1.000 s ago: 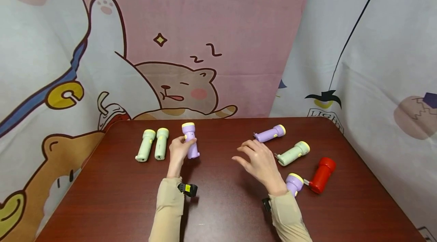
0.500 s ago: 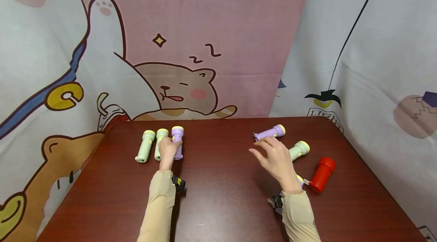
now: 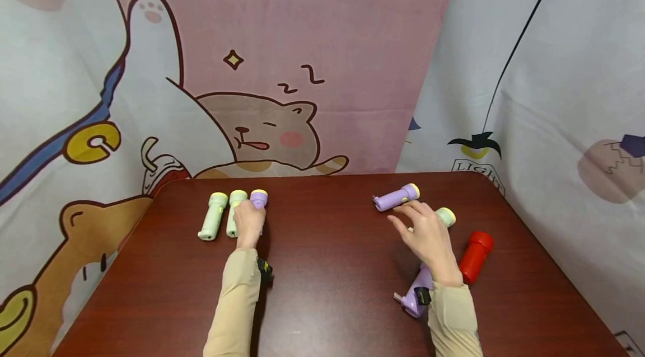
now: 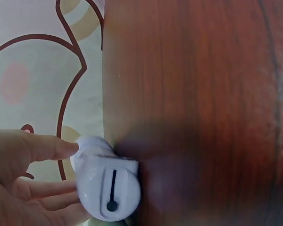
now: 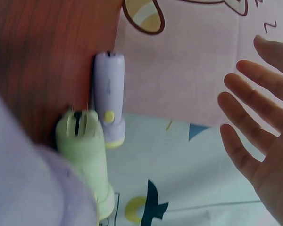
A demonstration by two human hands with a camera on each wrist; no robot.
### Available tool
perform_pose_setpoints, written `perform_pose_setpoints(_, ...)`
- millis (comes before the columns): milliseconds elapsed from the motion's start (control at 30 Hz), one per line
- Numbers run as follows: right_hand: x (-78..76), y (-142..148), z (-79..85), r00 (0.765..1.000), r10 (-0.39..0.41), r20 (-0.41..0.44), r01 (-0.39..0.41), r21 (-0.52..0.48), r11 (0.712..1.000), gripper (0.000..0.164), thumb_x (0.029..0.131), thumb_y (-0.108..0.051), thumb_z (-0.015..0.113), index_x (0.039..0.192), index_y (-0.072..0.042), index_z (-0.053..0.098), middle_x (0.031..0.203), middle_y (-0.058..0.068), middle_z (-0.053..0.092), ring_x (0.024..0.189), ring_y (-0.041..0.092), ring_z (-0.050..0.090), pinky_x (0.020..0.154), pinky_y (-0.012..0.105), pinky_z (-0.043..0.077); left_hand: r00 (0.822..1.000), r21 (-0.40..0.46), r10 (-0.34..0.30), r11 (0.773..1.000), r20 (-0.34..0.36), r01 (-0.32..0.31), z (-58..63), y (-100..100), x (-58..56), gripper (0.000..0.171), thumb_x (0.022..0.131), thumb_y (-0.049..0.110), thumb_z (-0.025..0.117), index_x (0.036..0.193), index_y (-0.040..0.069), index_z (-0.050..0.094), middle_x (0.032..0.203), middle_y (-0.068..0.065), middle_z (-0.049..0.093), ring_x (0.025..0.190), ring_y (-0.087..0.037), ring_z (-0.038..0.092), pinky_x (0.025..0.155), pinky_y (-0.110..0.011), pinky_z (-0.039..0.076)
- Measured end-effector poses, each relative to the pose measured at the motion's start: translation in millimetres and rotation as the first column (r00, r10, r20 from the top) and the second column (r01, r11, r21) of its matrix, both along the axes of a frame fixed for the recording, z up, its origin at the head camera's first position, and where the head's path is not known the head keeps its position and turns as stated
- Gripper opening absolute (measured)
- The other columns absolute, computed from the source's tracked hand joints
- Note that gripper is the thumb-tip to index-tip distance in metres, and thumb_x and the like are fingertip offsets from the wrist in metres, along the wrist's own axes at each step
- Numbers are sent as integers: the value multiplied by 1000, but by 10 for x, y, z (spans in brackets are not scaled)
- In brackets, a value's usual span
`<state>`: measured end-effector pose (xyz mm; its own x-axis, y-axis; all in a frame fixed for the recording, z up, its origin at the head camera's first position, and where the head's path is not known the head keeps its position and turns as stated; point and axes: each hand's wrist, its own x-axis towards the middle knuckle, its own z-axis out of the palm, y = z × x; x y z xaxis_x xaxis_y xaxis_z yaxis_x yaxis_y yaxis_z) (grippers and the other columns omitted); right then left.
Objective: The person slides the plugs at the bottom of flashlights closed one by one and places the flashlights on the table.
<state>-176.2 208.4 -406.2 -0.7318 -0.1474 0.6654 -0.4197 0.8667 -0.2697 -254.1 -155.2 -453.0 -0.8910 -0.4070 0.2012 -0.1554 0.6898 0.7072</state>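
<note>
Purple flashlight (image 3: 259,199) is at the left of the table (image 3: 322,278), long axis running front to back, just right of a green flashlight (image 3: 232,225). The left hand (image 3: 248,224), nearer, pinches it; the right hand (image 3: 428,238), well apart, is spread and holds nothing.

Three pale-green cylindrical flashlights (image 3: 213,216), three light-purple cylindrical flashlights (image 3: 395,198) and one bright red cylindrical flashlight (image 3: 475,256) make seven altogether, with one glossy, reddish-brown, wood-grained tabletop (image 3: 322,273) beneath them.
</note>
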Motion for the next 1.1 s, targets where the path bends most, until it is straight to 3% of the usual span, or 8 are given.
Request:
perform_pose_setpoints(200,27,181,-16,996,-65,63,66,-16,998,26,79,-24,76,98,-7,71,95,7,68,88,27,63,69,47,52,1000,-60,6,998,-25,-7,59,50,23,11,76,0,56,72,-9,60,78,-33,64,73,-50,62,63,-57,47)
perform_pose_setpoints(400,65,366,-17,984,-131,123,137,-46,989,28,81,-22,74,103,-6,70,102,12,65,96,32,61,74,52,50,989,-156,6,987,-146,-29,159,282,51,17,79,4,63,90,-9,64,88,-29,65,81,-49,62,66,-57,50)
perform_pose_setpoints(567,99,522,-32,971,-167,169,181,-69,981,30,83,-21,72,107,-5,68,108,16,63,104,36,57,79,55,46,980,-184,-123,978,-154,94,203,617,100,28,83,13,67,105,-4,67,97,-24,69,88,-45,65,72,-52,52)
perform_pose_setpoints(700,124,638,-50,963,-194,190,210,-71,975,30,84,-20,71,109,-3,67,109,17,62,105,38,55,81,57,44,958,-194,-260,953,-122,234,238,915,200,29,85,17,68,107,-2,67,99,-20,70,88,-41,67,71,-50,54)
perform_pose_setpoints(767,138,687,-56,959,-207,195,225,-75,971,30,85,-20,70,109,-2,67,109,18,61,104,39,55,81,58,43,938,-211,-329,930,-111,302,261,1087,274,29,86,18,68,107,-1,67,98,-19,70,86,-40,68,68,-47,55)
perform_pose_setpoints(867,160,747,-72,954,-227,197,245,-69,967,31,85,-20,69,109,-1,66,108,20,61,102,40,54,82,58,43,897,-250,-440,875,-52,415,291,1375,415,30,87,23,67,108,1,67,100,-16,71,85,-36,69,65,-42,56)
perform_pose_setpoints(1100,216,832,-99,939,-261,224,281,-58,958,34,86,-21,68,112,0,64,111,22,59,103,41,53,83,58,42,753,-272,-643,707,137,653,312,2064,786,37,86,33,67,112,6,65,103,-11,71,88,-27,70,69,-33,55)
